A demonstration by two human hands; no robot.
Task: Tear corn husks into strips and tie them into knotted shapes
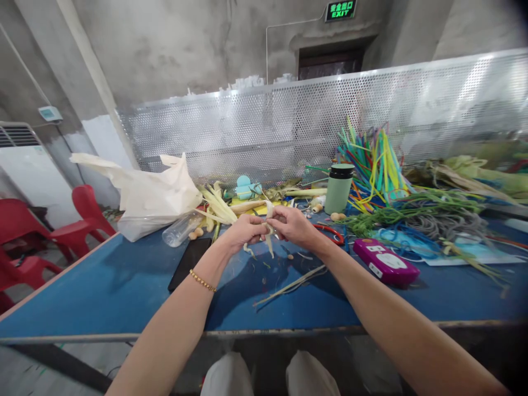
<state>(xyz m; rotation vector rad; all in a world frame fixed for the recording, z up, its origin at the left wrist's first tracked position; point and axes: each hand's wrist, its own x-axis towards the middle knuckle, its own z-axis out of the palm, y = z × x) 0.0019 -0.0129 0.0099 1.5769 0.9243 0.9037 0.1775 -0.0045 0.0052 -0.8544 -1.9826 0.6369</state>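
Observation:
My left hand [246, 231] and my right hand [290, 224] meet above the blue table, fingers pinched close together. Between them they grip a pale strip of corn husk [269, 245]; one end sticks up over the fingers and another hangs down. Part of the strip is hidden by the fingers. Below my hands, thin dry stalks [291, 286] lie on the table among small scraps. A dark phone-like slab [190, 265] lies beneath my left forearm. Behind my right hand are red-handled scissors [332, 233], partly covered by the arm.
A white plastic bag [154, 192] and a clear bottle [181, 230] stand left on the blue table [103, 291]. To the right are a green flask [339, 190], a purple box [385, 261], green cords [412, 212] and colourful strips [377, 165]. A perforated metal panel [256, 129] closes the back.

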